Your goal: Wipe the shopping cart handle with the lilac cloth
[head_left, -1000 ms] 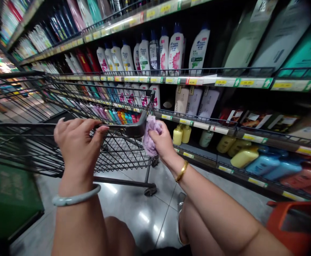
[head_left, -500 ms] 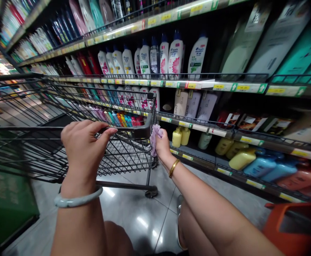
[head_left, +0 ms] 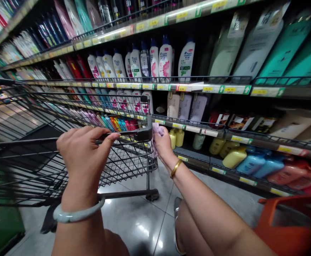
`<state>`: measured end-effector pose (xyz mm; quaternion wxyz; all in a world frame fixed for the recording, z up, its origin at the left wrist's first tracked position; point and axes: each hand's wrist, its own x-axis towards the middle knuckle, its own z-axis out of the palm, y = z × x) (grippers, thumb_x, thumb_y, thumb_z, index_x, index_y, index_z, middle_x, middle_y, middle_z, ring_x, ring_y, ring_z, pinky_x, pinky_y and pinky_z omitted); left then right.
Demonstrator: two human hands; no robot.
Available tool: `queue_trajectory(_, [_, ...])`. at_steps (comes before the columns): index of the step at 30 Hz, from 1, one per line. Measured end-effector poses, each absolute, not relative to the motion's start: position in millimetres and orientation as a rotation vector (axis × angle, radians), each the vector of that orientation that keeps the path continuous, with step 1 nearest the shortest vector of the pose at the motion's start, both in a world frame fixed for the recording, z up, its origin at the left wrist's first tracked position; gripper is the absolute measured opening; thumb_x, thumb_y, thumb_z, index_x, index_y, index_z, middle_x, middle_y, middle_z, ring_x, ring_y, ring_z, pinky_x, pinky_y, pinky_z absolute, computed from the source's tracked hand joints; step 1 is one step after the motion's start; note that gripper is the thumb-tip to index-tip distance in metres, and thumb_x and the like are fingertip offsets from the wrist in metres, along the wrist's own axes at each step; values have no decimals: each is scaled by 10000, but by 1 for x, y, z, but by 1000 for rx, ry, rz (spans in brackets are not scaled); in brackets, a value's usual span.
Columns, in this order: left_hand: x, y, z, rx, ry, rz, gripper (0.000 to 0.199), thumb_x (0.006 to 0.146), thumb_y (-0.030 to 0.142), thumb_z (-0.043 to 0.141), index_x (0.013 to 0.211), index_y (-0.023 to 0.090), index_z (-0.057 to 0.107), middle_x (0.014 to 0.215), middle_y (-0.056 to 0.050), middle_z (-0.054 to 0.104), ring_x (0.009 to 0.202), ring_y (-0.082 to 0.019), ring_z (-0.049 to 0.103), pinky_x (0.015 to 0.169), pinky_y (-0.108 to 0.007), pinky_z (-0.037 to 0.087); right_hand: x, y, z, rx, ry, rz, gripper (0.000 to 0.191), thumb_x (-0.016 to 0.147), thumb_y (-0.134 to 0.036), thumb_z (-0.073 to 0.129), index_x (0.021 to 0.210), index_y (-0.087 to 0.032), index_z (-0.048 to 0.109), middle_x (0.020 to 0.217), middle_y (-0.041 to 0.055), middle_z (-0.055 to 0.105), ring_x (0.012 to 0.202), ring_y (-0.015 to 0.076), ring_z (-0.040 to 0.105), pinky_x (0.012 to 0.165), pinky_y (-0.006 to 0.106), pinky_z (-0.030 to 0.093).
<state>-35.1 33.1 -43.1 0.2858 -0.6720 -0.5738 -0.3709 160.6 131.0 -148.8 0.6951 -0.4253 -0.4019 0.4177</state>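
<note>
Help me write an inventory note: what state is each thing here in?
Shopping cart: standing upright
Purple cloth: bunched, at the cart's corner
Left hand: closed on the cart
Right hand: gripping the purple cloth
Pale bangle: worn on the left wrist
Gold bracelet: worn on the right wrist
Blue-topped white bottles: upright, capped

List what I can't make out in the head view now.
- Purple cloth: partly hidden by the right hand, head view.
- Left hand: palm side turned from the head camera.
- Shopping cart: cut off by the head view's left edge.
- Orange object: cut off by the bottom edge, head view.
- Price tags: print too small and blurred, head view.
</note>
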Motion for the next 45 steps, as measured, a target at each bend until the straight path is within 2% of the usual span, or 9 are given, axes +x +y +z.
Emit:
queue_trajectory(4, [-29, 29, -41, -1815, -1529, -1017, 431, 911, 663, 597, 826, 284, 782, 736, -67, 719, 731, -262, 577, 732, -414, 342, 171, 111, -109, -713, -901, 875, 307, 745, -334, 691, 1024, -238, 606, 872, -48, 656, 736, 111, 563, 701, 222, 488])
queue_trajectory(7, [-24, 25, -40, -1796, -1553, -1000, 460, 922, 690, 561, 816, 296, 775, 741, -57, 719, 736, -264, 576, 730, -414, 345, 172, 100, -94, -693, -859, 798, 340, 747, -315, 671, 1071, -257, 589, 912, -47, 655, 743, 106, 560, 715, 226, 496])
queue_trajectory(13, [-11, 11, -36, -1794, -1647, -849, 474, 971, 672, 503, 898, 285, 767, 773, -43, 704, 771, -253, 577, 746, -407, 350, 172, 93, -93, -810, -895, 660, 342, 765, -281, 564, 1106, -259, 576, 1017, -9, 682, 883, 152, 643, 884, 302, 551])
queue_trajectory(25, [11, -3, -36, -1730, -1691, -835, 474, 986, 646, 490, 943, 259, 760, 784, -57, 678, 819, -273, 557, 735, -401, 298, 187, 98, -93, -873, -967, 607, 343, 814, -298, 546, 1152, -252, 575, 1056, 9, 676, 945, 186, 638, 951, 349, 544])
queue_trajectory(30, [21, -3, -36, -1693, -1703, -858, 419, 979, 622, 515, 944, 268, 737, 782, -46, 663, 802, -269, 536, 747, -408, 295, 195, 84, -82, -852, -1147, 229, 325, 835, -242, 579, 1157, -260, 622, 1144, 52, 622, 1057, 212, 637, 1002, 377, 555])
queue_trajectory(34, [23, 0, -38, -1690, -1692, -844, 358, 972, 533, 538, 995, 246, 750, 799, -70, 673, 828, -290, 556, 755, -429, 293, 184, 53, -81, -809, -1468, -40, 316, 884, -255, 658, 1197, -300, 669, 1263, 75, 572, 1102, 225, 639, 952, 358, 592])
queue_trajectory(38, [23, 2, -39, -1675, -1660, -880, 251, 947, 335, 489, 878, 256, 716, 767, -63, 655, 786, -285, 538, 748, -439, 274, 174, 44, -91, -787, -1732, -202, 346, 914, -328, 714, 1258, -337, 679, 1296, 73, 572, 1059, 206, 654, 874, 297, 605])
queue_trajectory(41, [26, 2, -40, -1676, -1688, -856, 284, 967, 443, 499, 938, 262, 716, 810, -73, 666, 821, -298, 541, 770, -453, 285, 182, 55, -94, -875, -1670, -226, 334, 923, -344, 718, 1256, -346, 683, 1303, 68, 573, 1071, 212, 648, 878, 299, 598])
queue_trajectory(45, [29, 5, -44, -1661, -1703, -857, 412, 983, 609, 475, 983, 277, 718, 844, -68, 685, 874, -298, 541, 842, -478, 304, 184, 67, -103, -949, -1520, -217, 296, 949, -340, 674, 1242, -303, 695, 1327, 92, 538, 1133, 231, 620, 955, 333, 577])
